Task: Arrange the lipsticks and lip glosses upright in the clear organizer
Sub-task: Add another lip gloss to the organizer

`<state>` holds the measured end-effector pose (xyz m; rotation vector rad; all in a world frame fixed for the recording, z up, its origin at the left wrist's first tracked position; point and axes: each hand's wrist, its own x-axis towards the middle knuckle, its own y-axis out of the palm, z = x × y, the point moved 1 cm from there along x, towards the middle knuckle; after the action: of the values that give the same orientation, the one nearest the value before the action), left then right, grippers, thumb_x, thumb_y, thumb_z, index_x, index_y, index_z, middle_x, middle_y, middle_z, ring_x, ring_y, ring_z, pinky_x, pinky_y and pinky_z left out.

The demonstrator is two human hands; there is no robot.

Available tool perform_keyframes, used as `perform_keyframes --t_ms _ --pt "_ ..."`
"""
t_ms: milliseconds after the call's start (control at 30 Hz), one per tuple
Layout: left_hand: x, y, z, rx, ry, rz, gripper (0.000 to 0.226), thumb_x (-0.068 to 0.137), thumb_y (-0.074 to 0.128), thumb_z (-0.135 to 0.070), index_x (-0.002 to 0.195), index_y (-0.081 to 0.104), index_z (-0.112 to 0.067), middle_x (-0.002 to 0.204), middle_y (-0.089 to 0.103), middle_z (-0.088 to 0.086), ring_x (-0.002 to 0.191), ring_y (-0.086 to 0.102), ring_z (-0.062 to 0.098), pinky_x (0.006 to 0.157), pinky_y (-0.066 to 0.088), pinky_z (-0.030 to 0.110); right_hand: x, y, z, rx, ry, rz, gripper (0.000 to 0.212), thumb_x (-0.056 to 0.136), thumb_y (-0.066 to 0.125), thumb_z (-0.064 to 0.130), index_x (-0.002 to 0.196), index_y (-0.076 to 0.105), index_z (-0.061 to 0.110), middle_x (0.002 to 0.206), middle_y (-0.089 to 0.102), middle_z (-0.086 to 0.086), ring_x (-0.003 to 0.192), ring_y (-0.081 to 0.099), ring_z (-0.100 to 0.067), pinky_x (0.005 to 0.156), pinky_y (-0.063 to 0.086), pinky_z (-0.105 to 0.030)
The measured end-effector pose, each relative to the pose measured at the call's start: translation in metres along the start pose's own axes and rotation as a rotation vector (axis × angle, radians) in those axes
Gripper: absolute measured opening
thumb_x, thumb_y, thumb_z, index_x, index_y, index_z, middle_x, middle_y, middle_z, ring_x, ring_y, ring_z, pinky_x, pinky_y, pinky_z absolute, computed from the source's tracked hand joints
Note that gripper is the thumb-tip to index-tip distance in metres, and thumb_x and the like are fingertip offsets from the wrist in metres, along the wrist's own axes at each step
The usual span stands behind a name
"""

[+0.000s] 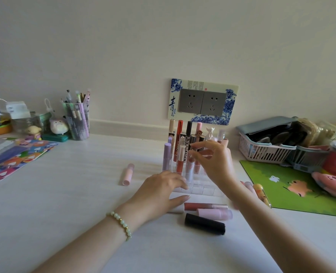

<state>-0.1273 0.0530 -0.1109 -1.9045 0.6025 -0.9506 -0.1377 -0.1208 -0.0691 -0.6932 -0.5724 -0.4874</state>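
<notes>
R hand [212, 160] is hovering over the organizer [200, 192], fingers [202, 143] half curled at a gloss [189, 170] top; can't tell if pinching. L hand [161, 194] is resting flat on its front edge. Back rows are holding upright tubes [180, 152]; front cells empty, loose tubes [204, 226] waiting on the table [84, 194]

Clear organizer [201, 189] of upright lip glosses [180, 154] on a white desk [74, 194]. Left hand [163, 191] flat at its front edge; right hand [216, 164] raised beside the tubes, fingers [200, 143] curled. Loose lipsticks [204, 225] lying nearby.
</notes>
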Motion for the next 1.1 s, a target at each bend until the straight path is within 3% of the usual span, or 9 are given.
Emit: perform_keyframes --t_ms 167,333,667,767,867,967,1100 --pt "0.000 -0.001 -0.003 -0.015 0.005 -0.025 0.032 0.088 0.056 -0.048 0.114 0.065 -0.030 0.125 0.058 -0.017 0.119 0.046 0.000 0.099 0.039 0.023 -0.001 -0.001 0.000 -0.053 -0.008 -0.007 0.024 0.078 0.072 0.017 0.102 0.070 0.013 0.093 0.064 0.007 0.070 0.061 0.006 0.064 0.050 -0.006" --pt "0.001 0.000 -0.007 -0.027 0.013 -0.046 0.030 0.087 0.058 -0.046 0.111 0.067 -0.028 0.120 0.061 -0.016 0.116 0.049 0.002 0.098 0.040 0.024 -0.001 -0.004 0.002 -0.071 -0.001 -0.023 0.023 0.078 0.072 0.021 0.100 0.071 0.016 0.094 0.065 0.007 0.070 0.063 0.003 0.067 0.053 -0.017" --pt "0.004 -0.001 -0.014 -0.078 -0.046 0.038 0.028 0.083 0.062 -0.050 0.107 0.066 -0.035 0.115 0.060 -0.019 0.111 0.048 0.000 0.098 0.040 0.027 -0.014 -0.063 -0.009 0.002 0.077 0.036 0.008 0.078 0.072 0.020 0.083 0.070 0.025 0.089 0.070 0.008 0.076 0.067 -0.009 0.069 0.056 -0.021" --pt "0.007 -0.007 -0.018 -0.032 -0.028 0.091 0.025 0.080 0.067 -0.048 0.101 0.070 -0.034 0.102 0.060 -0.019 0.103 0.050 0.001 0.091 0.039 0.022 -0.027 -0.071 -0.018 -0.007 0.107 0.108 0.004 0.077 0.072 0.022 0.079 0.071 0.025 0.087 0.071 0.009 0.075 0.067 -0.008 0.068 0.057 -0.026" --pt "0.012 -0.013 -0.026 -0.009 -0.046 0.198 0.021 0.079 0.070 -0.045 0.096 0.071 -0.034 0.091 0.060 -0.022 0.088 0.051 -0.001 0.072 0.038 0.014 -0.036 -0.074 -0.021 0.017 0.117 0.103 0.004 0.077 0.073 0.019 0.077 0.071 0.024 0.084 0.071 0.011 0.072 0.065 -0.005 0.066 0.057 -0.027" --pt "0.019 -0.011 -0.033 0.031 -0.058 0.294 0.018 0.081 0.069 -0.037 0.098 0.072 -0.031 0.098 0.067 -0.017 0.082 0.052 0.001 0.059 0.031 0.010 -0.039 -0.075 -0.019 0.037 0.115 0.095 0.004 0.078 0.072 0.021 0.077 0.071 0.024 0.082 0.071 0.011 0.071 0.065 -0.003 0.065 0.056 -0.024" --pt "0.024 -0.007 -0.038 0.065 -0.048 0.279 0.019 0.083 0.068 -0.033 0.101 0.071 -0.027 0.104 0.067 -0.013 0.082 0.051 0.003 0.060 0.030 0.010 -0.042 -0.073 -0.019 0.027 0.130 0.124 0.006 0.078 0.072 0.023 0.076 0.070 0.028 0.075 0.069 0.018 0.072 0.064 0.000 0.065 0.054 -0.019"
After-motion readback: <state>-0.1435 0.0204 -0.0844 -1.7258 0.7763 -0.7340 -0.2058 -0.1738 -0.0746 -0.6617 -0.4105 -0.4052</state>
